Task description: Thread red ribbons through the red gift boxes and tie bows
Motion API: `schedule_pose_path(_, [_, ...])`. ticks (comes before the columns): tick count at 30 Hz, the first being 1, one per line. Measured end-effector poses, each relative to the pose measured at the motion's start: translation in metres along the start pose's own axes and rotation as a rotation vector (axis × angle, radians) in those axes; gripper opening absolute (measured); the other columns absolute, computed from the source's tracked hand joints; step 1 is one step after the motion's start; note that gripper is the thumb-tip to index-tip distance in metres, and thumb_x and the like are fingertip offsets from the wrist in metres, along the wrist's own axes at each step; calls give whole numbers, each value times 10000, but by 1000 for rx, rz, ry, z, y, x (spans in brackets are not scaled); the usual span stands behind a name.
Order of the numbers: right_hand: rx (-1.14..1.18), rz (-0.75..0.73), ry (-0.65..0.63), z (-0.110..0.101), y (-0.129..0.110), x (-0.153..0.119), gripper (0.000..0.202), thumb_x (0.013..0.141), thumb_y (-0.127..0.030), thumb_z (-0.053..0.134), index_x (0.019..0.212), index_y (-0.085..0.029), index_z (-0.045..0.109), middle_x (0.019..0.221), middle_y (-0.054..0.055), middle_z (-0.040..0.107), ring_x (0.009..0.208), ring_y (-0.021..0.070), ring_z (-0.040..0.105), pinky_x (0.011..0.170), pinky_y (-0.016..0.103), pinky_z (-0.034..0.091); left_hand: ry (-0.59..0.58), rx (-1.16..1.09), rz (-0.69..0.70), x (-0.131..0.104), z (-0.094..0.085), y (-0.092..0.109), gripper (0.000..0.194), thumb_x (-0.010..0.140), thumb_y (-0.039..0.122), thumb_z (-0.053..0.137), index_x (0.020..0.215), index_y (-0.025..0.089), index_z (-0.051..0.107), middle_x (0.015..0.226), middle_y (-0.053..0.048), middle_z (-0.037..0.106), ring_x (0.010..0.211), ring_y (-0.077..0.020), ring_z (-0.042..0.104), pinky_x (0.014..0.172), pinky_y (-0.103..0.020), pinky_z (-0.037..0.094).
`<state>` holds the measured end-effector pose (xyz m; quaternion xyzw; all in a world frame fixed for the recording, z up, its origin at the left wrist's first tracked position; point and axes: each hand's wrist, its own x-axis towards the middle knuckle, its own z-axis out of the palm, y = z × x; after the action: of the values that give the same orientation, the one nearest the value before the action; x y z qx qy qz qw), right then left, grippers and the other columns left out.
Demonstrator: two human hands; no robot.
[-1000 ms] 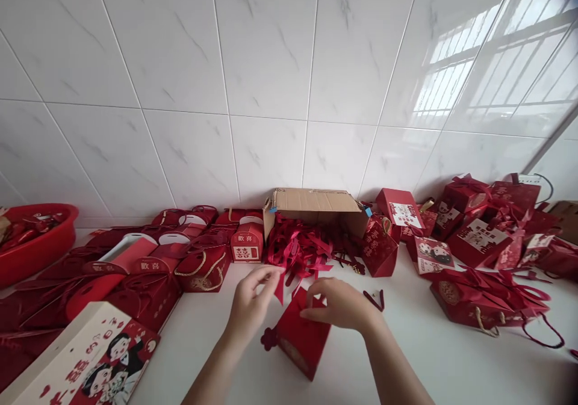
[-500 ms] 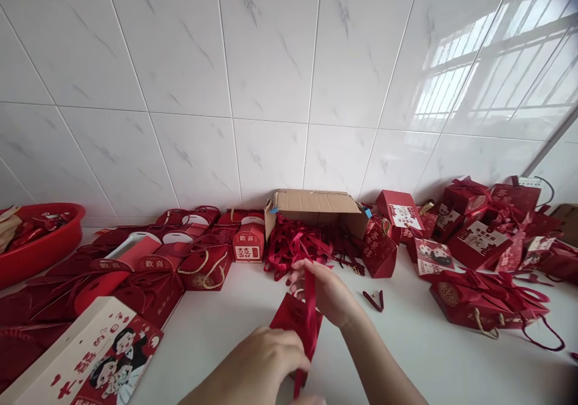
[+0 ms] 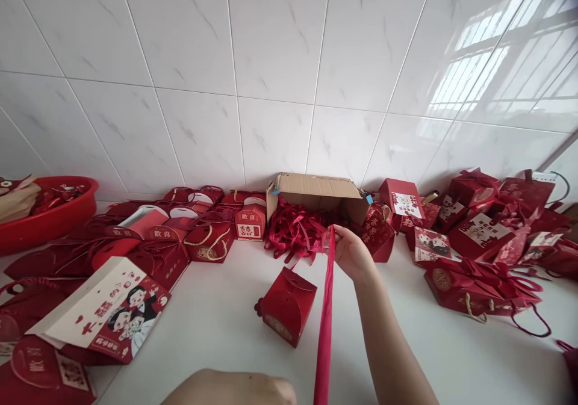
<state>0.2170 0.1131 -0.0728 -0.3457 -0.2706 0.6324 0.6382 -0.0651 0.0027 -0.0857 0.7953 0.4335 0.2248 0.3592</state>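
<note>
A long red ribbon (image 3: 325, 327) is stretched from my right hand (image 3: 350, 251) down past the bottom edge of the view. My right thumb and fingers pinch its upper end. Only the back of my left hand (image 3: 235, 388) shows at the bottom, its fingers out of sight, so whether it has the ribbon's lower part is hidden. Just left of the ribbon stands a small red gift box (image 3: 289, 306) with folded-over flaps and a gold print on its side. Behind it, a heap of red ribbons (image 3: 295, 230) spills from an open cardboard box (image 3: 318, 184) lying against the wall.
Folded red gift boxes (image 3: 156, 230) crowd the left, with a white-lidded box (image 3: 97, 312) in front. A red basin (image 3: 58, 224) stands at far left. Bow-tied boxes (image 3: 485, 287) are piled on the right. White tiles (image 3: 275, 134) rise behind the white tabletop (image 3: 217, 327).
My right hand has moved up and right, drawing the ribbon away from the small red box. The left hand has dropped toward the bottom edge, uncovering the box. The view has shifted slightly.
</note>
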Motion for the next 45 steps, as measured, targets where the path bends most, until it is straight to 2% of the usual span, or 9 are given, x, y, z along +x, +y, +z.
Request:
schedule_pose_path(11, [110,-94,32,-12,-18,2,78,722,-217,686,710,-202,610,528,-60,613,463,86,578,472,194,490,-2,7,48,11,-2,-3,538,893,495,196,853,366,716,801,72,681,946,-188,695,692,-268,525])
schedule_pose_path(15, [137,-162,48,-22,-29,-2,78,727,-183,680,711,-206,608,562,-63,631,500,72,595,520,172,511,-103,17,99,7,1,15,281,939,415,431,1049,270,646,1109,-32,637,983,-191,622,792,-328,536])
schedule_pose_path(18, [156,-190,67,-27,-35,-7,45,726,-164,639,709,-200,618,624,-41,666,565,86,624,567,194,532,-207,43,136,9,-4,35,149,862,386,585,932,281,663,1068,-53,645,927,-195,611,773,-318,530])
schedule_pose_path(22, [147,-222,41,-22,-40,-18,32,730,-189,610,708,-189,633,693,-3,678,620,119,632,566,237,536,-297,133,151,41,-17,51,47,734,307,671,779,294,668,885,-14,665,868,-234,615,762,-315,486])
schedule_pose_path(26, [41,-308,-82,-10,-42,-34,84,756,-257,667,727,-180,649,640,-14,619,569,98,583,553,216,518,-152,305,71,91,-24,36,383,731,229,563,1104,280,630,1330,-35,543,1190,-276,505,936,-325,413])
schedule_pose_path(28, [-56,-348,-136,-5,-42,-43,102,758,-272,701,754,-179,659,646,-16,616,576,89,585,553,193,508,-185,292,22,107,-24,25,494,690,228,591,1181,282,605,1409,-33,482,1235,-292,474,914,-311,422])
schedule_pose_path(32, [-219,-380,-229,4,-40,-61,119,759,-284,729,765,-185,663,677,-13,628,590,78,584,543,172,486,-326,308,1,115,-21,18,428,685,284,612,1112,288,633,1215,-31,613,988,-246,599,738,-265,447])
schedule_pose_path(37, [-372,-385,-312,11,-37,-74,268,735,-204,748,980,-201,640,693,-30,658,561,68,569,562,186,481,-314,384,14,112,-18,28,210,725,393,602,870,243,626,1081,-37,632,918,-224,587,713,-262,425])
schedule_pose_path(45, [-505,-482,-382,14,-34,-82,231,754,-175,705,976,-186,642,812,-11,642,592,78,598,560,215,497,-297,578,-95,112,-9,30,224,750,463,566,750,239,564,914,-22,657,716,-197,586,569,-261,363])
